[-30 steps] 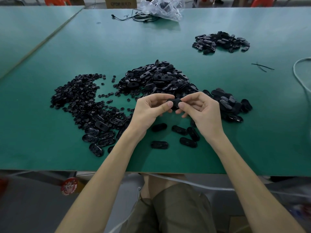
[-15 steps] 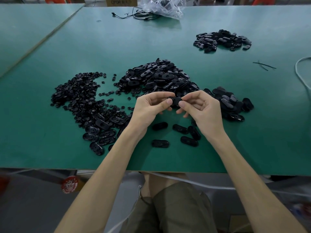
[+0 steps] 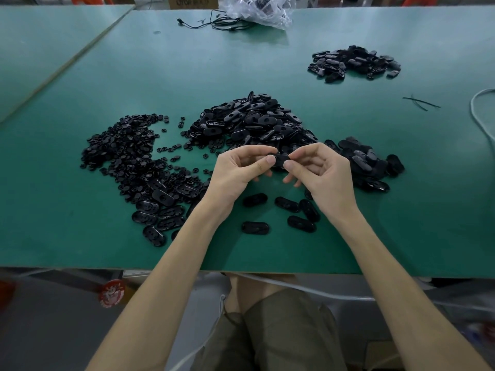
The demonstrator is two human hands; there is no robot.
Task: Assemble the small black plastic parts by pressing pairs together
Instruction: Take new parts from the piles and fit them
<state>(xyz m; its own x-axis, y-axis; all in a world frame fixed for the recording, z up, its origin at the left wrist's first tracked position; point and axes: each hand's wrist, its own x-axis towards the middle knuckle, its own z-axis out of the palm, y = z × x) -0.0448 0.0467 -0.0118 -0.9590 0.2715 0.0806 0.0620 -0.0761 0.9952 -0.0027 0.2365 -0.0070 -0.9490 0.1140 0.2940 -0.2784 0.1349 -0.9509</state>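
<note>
1. Pinching from both ends, the left hand and right hand grip one oval black part between thumbs and curled fingers, raised just above the green table, probably so that opposing thumbs can squeeze a pair together.
2. Fingertips hide whether its mate is already seated.
3. Small round pieces lie heaped to the left and oval shells straight ahead, seemingly sorted so each hand reaches its own stock.
4. Loose ovals lie singly below the wrists; staged or finished, I cannot tell.
5. The far heap sits well apart, perhaps as a store of completed units.
</note>
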